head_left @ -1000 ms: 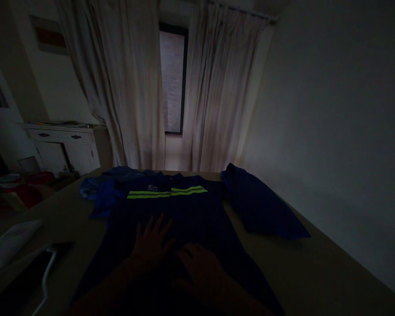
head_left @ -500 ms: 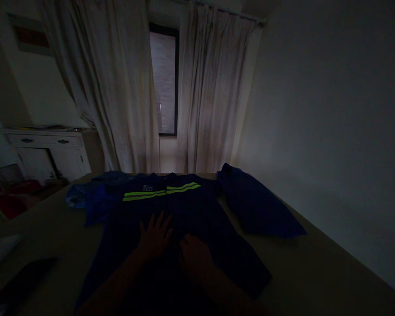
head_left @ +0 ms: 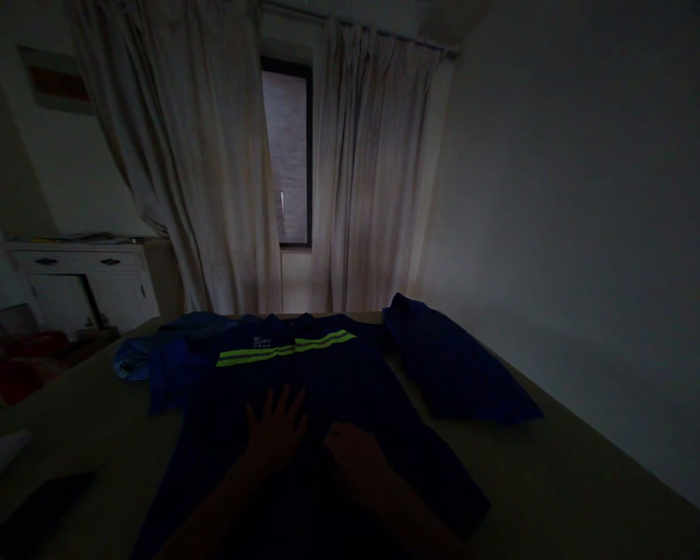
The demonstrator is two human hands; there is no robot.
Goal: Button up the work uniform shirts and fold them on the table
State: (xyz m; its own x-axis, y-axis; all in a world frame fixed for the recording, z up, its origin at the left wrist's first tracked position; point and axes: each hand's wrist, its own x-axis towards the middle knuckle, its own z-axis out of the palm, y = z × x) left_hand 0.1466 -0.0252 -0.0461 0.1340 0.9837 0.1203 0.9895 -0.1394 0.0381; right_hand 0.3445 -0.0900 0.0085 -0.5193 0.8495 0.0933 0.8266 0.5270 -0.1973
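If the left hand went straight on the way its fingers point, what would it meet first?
The left hand would likely pass over more of the dark blue garment and first reach the yellow-green band; its height above the fabric is unclear in this dim light.

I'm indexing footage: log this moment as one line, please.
left hand: spread over dark blue garment | right hand: curled over it, grip unclear | yellow-green stripes: facing up | lighting: dim
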